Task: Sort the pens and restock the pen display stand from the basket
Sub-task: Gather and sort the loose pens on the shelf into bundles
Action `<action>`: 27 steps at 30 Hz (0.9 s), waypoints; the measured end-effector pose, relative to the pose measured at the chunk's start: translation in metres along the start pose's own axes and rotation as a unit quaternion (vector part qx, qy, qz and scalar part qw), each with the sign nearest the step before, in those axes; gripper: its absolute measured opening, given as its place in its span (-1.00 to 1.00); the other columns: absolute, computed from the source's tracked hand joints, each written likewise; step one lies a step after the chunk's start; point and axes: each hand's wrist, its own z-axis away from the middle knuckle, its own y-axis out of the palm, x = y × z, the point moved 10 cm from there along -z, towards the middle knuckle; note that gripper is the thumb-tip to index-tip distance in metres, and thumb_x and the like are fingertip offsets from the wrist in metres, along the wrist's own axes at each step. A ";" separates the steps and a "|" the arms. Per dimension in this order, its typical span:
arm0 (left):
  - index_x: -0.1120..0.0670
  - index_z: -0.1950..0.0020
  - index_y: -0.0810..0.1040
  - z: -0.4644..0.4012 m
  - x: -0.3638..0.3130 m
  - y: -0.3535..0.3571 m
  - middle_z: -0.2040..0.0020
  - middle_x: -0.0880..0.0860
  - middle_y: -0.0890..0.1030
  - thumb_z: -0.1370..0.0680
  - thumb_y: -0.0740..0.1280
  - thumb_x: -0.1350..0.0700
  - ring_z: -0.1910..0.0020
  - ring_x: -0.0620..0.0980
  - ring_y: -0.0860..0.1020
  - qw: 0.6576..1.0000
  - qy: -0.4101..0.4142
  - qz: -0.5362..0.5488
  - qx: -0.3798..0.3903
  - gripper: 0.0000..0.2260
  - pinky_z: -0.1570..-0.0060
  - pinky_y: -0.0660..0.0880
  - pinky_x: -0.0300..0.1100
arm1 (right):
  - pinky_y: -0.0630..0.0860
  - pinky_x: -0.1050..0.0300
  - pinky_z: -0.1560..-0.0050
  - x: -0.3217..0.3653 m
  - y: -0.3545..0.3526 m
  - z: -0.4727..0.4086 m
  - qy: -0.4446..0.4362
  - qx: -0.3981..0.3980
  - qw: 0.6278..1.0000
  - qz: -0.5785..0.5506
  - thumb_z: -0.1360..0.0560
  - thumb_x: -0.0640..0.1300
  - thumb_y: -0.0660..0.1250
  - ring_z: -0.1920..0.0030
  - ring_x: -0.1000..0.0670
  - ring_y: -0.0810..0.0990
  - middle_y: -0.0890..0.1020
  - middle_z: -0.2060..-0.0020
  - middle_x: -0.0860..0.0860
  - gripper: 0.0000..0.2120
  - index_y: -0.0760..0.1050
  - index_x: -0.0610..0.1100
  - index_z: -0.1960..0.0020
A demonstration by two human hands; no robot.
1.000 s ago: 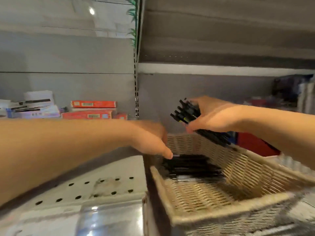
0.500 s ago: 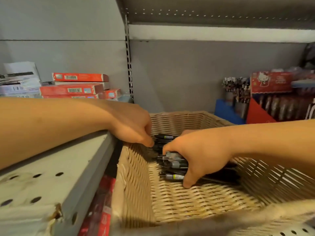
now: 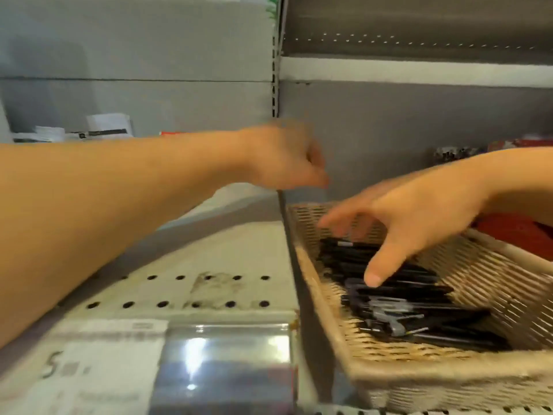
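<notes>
A woven basket (image 3: 493,366) sits on the shelf at the right. A heap of black pens (image 3: 413,307) lies along its bottom. My right hand (image 3: 419,217) hovers over the pens with fingers spread and the thumb pointing down, holding nothing. My left hand (image 3: 284,160) is raised above the basket's far left corner, blurred, with fingers curled; I cannot tell whether it holds anything. The pen display stand (image 3: 449,152) shows only as a sliver behind my right forearm.
A perforated metal shelf (image 3: 194,265) lies to the left of the basket, with a glossy price-label strip (image 3: 221,366) along its front edge. White boxes (image 3: 101,128) stand at the back left. A red box (image 3: 520,235) sits behind the basket. Another shelf (image 3: 419,70) hangs overhead.
My right hand let go of the pens and lifted with fingers spread. My left hand rose out of the basket to above its far left corner. The view shifted left.
</notes>
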 end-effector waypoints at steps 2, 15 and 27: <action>-0.01 -0.04 0.69 0.015 0.033 -0.048 0.11 -0.06 0.71 -0.52 0.34 -0.10 0.16 -0.14 0.64 0.993 -0.026 0.075 -0.092 -0.76 0.15 0.58 -0.26 | 0.47 0.25 -0.26 0.021 -0.027 0.000 -0.018 -0.045 0.998 -0.030 -0.10 0.44 0.43 -0.18 0.32 0.54 0.51 -0.21 0.42 -0.19 0.25 0.48 -0.32; -0.03 0.02 0.66 0.182 0.283 -0.078 0.23 -0.05 0.69 -0.54 0.31 -0.17 0.17 -0.04 0.64 0.971 -0.228 -0.063 -0.038 -0.75 0.03 0.59 -0.09 | 0.67 0.15 0.23 0.190 -0.125 -0.092 -0.072 -0.283 0.936 -0.197 -0.49 0.07 0.45 0.19 0.12 0.69 0.68 0.08 0.07 -0.64 0.53 0.14 -0.27; -0.02 -0.46 0.41 0.169 0.280 -0.018 -0.44 0.10 0.47 -0.62 0.18 0.00 -0.36 0.10 0.44 0.988 -0.116 -0.048 0.092 -0.60 -0.18 0.35 -0.17 | 0.39 0.37 0.27 0.245 -0.161 -0.172 -0.026 -0.430 0.890 -0.149 -0.47 0.03 0.42 0.23 0.17 0.60 0.62 0.19 0.17 -0.71 0.58 0.10 -0.18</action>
